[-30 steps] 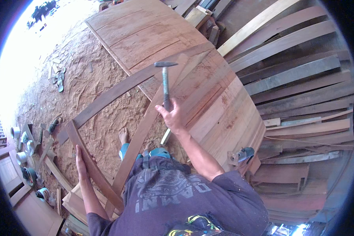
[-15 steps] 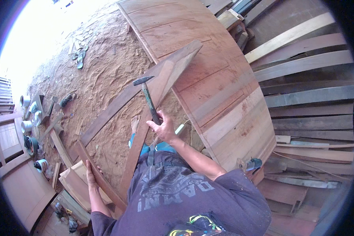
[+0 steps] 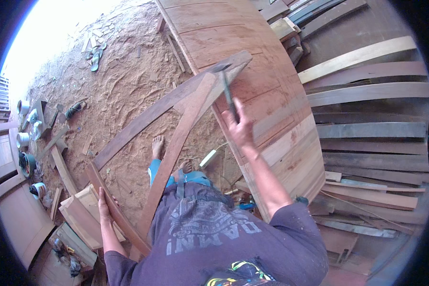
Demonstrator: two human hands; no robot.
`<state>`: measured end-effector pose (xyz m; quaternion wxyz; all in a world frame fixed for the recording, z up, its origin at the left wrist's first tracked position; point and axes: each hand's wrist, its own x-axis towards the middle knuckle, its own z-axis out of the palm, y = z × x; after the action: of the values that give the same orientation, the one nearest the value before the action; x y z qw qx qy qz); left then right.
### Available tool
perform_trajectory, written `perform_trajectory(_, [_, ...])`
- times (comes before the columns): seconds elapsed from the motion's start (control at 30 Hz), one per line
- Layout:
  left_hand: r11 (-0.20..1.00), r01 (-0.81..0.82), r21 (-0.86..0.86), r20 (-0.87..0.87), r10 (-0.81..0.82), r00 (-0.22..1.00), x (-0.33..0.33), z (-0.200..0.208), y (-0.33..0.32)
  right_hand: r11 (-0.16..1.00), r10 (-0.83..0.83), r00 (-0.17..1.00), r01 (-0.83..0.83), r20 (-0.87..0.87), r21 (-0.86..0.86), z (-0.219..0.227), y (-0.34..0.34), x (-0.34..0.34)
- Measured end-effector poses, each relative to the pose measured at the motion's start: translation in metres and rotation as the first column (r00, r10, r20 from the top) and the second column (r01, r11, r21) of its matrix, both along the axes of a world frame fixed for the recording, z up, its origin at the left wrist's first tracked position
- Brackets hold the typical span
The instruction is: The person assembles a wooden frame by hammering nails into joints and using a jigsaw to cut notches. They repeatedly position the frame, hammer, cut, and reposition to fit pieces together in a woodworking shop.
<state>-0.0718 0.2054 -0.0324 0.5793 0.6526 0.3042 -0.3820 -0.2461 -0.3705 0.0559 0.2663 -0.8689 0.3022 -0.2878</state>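
A joined wooden frame [image 3: 178, 128] of reddish-brown boards leans in front of me, its far corner resting over a large panelled wooden door [image 3: 245, 38]. My right hand [image 3: 240, 126] is wrapped round the dark handle of a hammer [image 3: 228, 89]. The hammer's head is at the upper face of the frame's far corner, slightly blurred; whether it touches the wood I cannot tell. At the lower left my left hand [image 3: 104, 205] grips the near crosspiece of the frame, its fingers partly hidden behind the board.
Stacked planks [image 3: 372, 131] fill the right side. Sandals [image 3: 96, 58] lie on the dirt floor [image 3: 124, 90]. White containers [image 3: 22, 139], a coil of cord [image 3: 74, 109] and wood offcuts [image 3: 64, 169] are at the left. My bare foot [image 3: 158, 147] stands beneath the frame.
My right hand has swung the hammer away from me and to the right, onto or close to the frame's far corner. My left hand keeps its grip on the crosspiece.
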Motion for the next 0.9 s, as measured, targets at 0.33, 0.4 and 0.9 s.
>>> perform_trajectory(0.33, [1.000, -0.009, -0.019, 0.016, 0.010, 1.000, 0.002, -0.005, 0.001, 0.974, -0.131, 0.897, 0.037, -0.423, -0.223, 0.030, -0.112, 0.012])
perform_trajectory(0.4, [1.000, -0.028, -0.012, 0.064, 0.028, 0.998, 0.006, 0.010, -0.007, 0.979, -0.138, 0.901, 0.060, -0.412, -0.196, 0.028, -0.114, 0.008])
perform_trajectory(0.9, [0.997, 0.039, 0.064, 0.096, -0.045, 0.994, 0.010, -0.015, -0.018, 0.936, 0.343, 0.915, -0.353, -0.212, -0.008, 0.025, -0.004, 0.021])
